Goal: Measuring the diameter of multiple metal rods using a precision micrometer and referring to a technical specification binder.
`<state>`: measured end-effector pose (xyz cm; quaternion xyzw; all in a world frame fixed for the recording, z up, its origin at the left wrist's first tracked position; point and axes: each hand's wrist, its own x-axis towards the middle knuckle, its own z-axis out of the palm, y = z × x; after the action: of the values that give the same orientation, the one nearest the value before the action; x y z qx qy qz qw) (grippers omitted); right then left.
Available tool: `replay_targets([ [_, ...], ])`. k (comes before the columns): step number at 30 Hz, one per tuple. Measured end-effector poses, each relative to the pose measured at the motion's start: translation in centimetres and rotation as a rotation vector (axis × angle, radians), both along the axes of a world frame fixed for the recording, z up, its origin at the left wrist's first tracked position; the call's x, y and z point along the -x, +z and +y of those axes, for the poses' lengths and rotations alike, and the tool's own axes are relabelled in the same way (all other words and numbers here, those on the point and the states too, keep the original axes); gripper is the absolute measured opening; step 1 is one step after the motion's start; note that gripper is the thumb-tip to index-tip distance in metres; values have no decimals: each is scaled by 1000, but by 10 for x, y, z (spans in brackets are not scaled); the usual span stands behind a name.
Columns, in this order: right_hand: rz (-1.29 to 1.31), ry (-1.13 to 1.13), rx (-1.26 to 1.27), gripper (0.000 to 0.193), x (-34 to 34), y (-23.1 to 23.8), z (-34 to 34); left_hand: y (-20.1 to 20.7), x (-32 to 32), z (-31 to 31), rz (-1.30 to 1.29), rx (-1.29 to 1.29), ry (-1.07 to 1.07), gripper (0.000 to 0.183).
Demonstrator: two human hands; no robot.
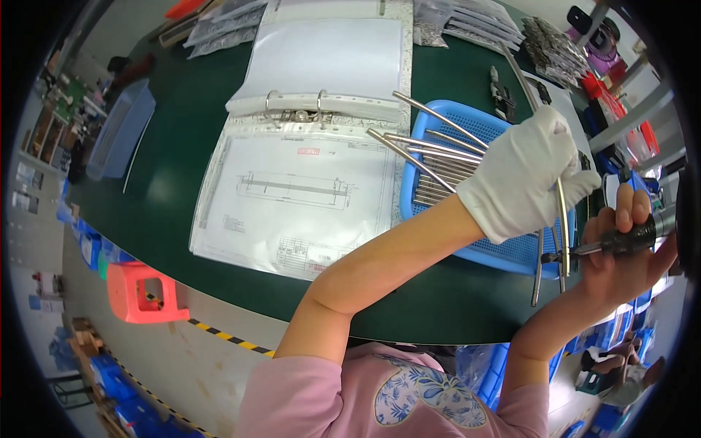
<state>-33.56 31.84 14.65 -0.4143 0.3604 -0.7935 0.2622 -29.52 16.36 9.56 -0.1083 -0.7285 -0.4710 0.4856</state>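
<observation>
My left hand (522,171), in a white glove, is closed on a slim metal rod (563,226) that points down past the tray's right side. Bare, my right hand (621,266) is wrapped round a black, cylindrical tool (629,239) with a silver body and a thin shaft. The shaft's dark tip (551,258) lies at the rod's lower end; whether they touch I cannot tell. Under my left hand stands a blue mesh tray (482,255) with several metal rods (443,169), some jutting over its rim.
An open ring binder (296,117) with a technical drawing (292,193) lies left of the tray on the green table (179,160). Behind are bagged parts (478,22) and a black-and-silver caliper-like tool (502,95). A blue bin (120,131) stands far left; a red stool (146,292) is on the floor.
</observation>
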Motion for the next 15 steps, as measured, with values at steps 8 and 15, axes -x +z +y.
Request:
replay_targets([
  [8, 37, 41, -49, 48, -10, 9, -8, 2, -2, -3, 48, 40, 20, 29],
  [15, -196, -102, 101, 72, -16, 2, -22, -4, 8, -11, 72, 96, 13, 26],
])
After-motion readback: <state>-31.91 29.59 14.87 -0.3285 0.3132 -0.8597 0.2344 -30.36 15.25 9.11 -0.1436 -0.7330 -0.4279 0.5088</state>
